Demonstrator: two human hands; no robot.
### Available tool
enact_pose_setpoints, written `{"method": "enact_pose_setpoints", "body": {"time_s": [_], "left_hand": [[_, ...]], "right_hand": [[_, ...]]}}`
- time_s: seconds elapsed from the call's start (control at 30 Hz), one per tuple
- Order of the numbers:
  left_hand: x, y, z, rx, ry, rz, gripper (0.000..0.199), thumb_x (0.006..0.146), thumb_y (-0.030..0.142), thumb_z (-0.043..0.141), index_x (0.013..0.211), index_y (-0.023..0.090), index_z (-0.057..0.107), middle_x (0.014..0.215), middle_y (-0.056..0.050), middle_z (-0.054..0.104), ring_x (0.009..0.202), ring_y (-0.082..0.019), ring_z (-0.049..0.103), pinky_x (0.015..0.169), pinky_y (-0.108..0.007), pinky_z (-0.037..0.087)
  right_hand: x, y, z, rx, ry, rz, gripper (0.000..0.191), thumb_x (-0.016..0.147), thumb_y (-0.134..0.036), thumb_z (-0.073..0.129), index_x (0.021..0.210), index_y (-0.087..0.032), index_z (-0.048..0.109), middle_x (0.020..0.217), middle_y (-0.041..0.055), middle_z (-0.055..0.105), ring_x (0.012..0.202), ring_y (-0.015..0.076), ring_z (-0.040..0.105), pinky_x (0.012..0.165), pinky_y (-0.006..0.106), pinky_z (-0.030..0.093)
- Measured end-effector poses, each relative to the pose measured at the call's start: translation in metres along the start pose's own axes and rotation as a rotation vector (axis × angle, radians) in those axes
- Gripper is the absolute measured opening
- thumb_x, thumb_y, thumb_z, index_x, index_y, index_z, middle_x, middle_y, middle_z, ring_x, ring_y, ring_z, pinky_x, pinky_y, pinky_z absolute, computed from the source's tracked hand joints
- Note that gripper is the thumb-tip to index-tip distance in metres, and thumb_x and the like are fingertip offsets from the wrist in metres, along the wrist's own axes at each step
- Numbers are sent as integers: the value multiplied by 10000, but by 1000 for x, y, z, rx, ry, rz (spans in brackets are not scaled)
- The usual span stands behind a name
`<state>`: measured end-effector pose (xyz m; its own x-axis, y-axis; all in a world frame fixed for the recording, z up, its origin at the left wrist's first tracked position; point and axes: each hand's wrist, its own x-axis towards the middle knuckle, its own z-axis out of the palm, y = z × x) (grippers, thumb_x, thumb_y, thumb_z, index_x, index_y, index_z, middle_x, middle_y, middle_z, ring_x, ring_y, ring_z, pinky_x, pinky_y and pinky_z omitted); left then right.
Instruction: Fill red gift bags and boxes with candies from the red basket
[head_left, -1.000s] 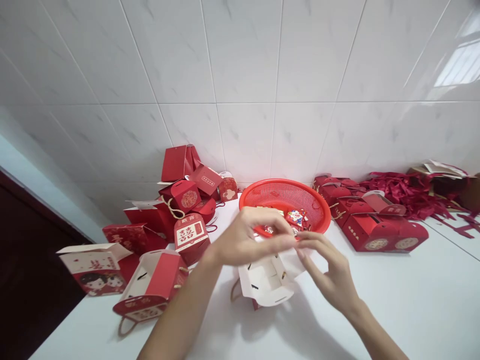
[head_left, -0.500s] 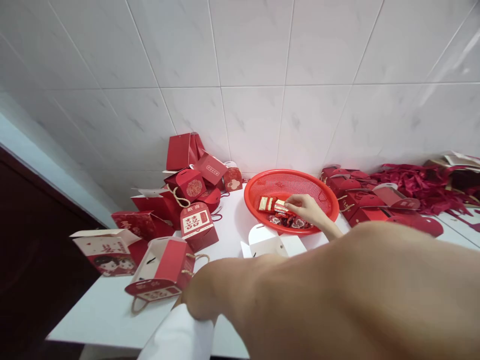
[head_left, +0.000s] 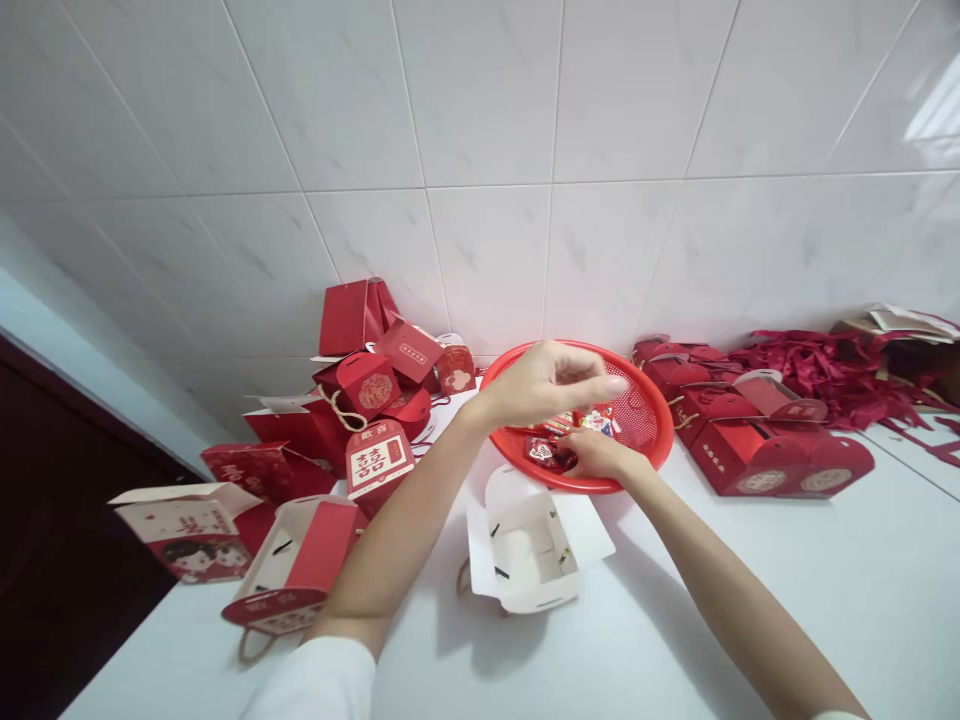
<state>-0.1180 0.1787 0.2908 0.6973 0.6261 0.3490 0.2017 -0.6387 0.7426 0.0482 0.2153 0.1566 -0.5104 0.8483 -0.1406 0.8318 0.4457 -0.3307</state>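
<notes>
A red plastic mesh basket (head_left: 641,400) holds several wrapped candies (head_left: 540,450). Over its left half hovers my left hand (head_left: 540,385), fingers loosely bent and thumb apart, with nothing visible in it. My right hand (head_left: 600,455) reaches down into the basket at its near side, its fingertips closed at a dark red wrapped candy; part of the grip is hidden. Just in front of the basket, beneath my arms, stands an unfolded gift box (head_left: 529,560), white inside, its flaps spread and a rope handle at its left.
Red gift boxes with rope handles (head_left: 379,465) are piled at the left, one lying open (head_left: 300,560) near my left forearm. More red boxes (head_left: 780,460) stand at the right beside crumpled dark red ribbon (head_left: 795,360). A tiled wall (head_left: 487,250) bounds the back of the white table (head_left: 637,640).
My arms no longer cover the foreground, and the white-lined box now shows fully. My left hand is over the basket. The gold-wrapped candies formerly under a hand are no longer seen there.
</notes>
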Motion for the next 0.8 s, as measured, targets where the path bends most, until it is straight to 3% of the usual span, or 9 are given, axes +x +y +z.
{"method": "enact_pose_setpoints", "body": {"time_s": [0.07, 0.13, 0.2, 0.27, 0.37, 0.5, 0.63, 0.8], "left_hand": [[18, -43, -5, 124, -179, -191, 340, 889, 428, 572, 729, 142, 664, 695, -23, 662, 660, -120, 587, 619, -249, 442], [25, -79, -2, 344, -439, -391, 240, 851, 352, 611, 815, 144, 725, 779, -38, 713, 743, -152, 621, 665, -251, 441], [24, -103, 4, 480, -668, -548, 256, 825, 374, 638, 917, 164, 752, 900, -53, 748, 852, -198, 649, 732, -264, 461], [21, -113, 13, 545, -760, -611, 357, 771, 395, 689, 1062, 194, 738, 1117, -64, 735, 996, -242, 651, 828, -285, 478], [19, -118, 25, 591, -733, -631, 602, 675, 400, 762, 1248, 249, 658, 1364, -73, 623, 1175, -301, 598, 972, -342, 459], [20, -123, 41, 635, -661, -678, 735, 594, 345, 820, 1291, 248, 611, 1287, -108, 665, 1146, -334, 610, 966, -381, 472], [17, -130, 52, 639, -577, -632, 571, 581, 239, 816, 1132, 221, 668, 1141, -117, 716, 1025, -328, 644, 880, -382, 501], [11, -143, 47, 554, -404, -582, 289, 578, 123, 755, 853, 199, 713, 895, -76, 739, 851, -286, 670, 768, -329, 508]], "right_hand": [[0, -3, -2, -74, -62, 30, 198, 768, -334, 724, 916, -206, 752, 1011, 108, 730, 948, 288, 662, 789, 335, 489], [0, -7, -3, -129, -87, 73, 308, 779, -334, 724, 1059, -208, 736, 1142, 137, 706, 1097, 327, 625, 871, 368, 476], [-1, -10, -4, -169, -90, 131, 379, 800, -311, 708, 1162, -199, 703, 1202, 160, 688, 1186, 351, 586, 924, 395, 459], [-1, -11, -4, -198, -88, 203, 367, 828, -251, 669, 1186, -175, 688, 1190, 181, 693, 1187, 356, 595, 932, 409, 458], [0, -11, -6, -208, -64, 303, 325, 863, -173, 592, 1175, -152, 682, 1171, 191, 700, 1132, 340, 640, 905, 406, 473], [1, -7, -12, -187, 28, 402, 327, 921, -166, 490, 1206, -140, 647, 1206, 198, 678, 1125, 315, 652, 856, 382, 488], [2, -3, -15, -153, 108, 436, 318, 933, -203, 493, 1218, -160, 626, 1218, 181, 672, 1143, 302, 642, 850, 363, 481], [1, -3, -13, -100, 158, 413, 262, 919, -213, 520, 1139, -169, 656, 1169, 156, 696, 1111, 306, 648, 865, 377, 461]]}}
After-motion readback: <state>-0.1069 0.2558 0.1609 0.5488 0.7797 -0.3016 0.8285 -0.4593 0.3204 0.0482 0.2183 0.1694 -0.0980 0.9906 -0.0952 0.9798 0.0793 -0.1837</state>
